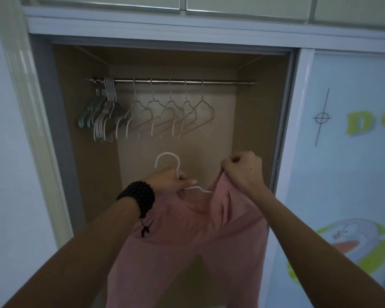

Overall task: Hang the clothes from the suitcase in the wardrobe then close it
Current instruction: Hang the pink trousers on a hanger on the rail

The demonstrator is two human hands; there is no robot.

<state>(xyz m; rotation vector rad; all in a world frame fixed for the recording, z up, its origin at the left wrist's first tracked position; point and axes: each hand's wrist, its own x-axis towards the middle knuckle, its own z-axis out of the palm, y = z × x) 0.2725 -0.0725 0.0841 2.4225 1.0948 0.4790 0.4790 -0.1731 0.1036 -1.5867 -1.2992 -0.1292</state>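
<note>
Below rail (173, 81), hands on hanger (178, 174), garment (187, 241)

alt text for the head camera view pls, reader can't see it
A person's left hand holds a white hanger while the right hand pinches a pink garment onto it, before an open wardrobe whose rail carries empty hangers.

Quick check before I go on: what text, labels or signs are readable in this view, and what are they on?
"D" in big green letters on the sliding wardrobe door; the rest of the word runs out of frame.
A black crosshair mark, a circle crossed by lines, on the same door; no words.
No readable text on the white hanger, the pink garment or the rail.
</note>
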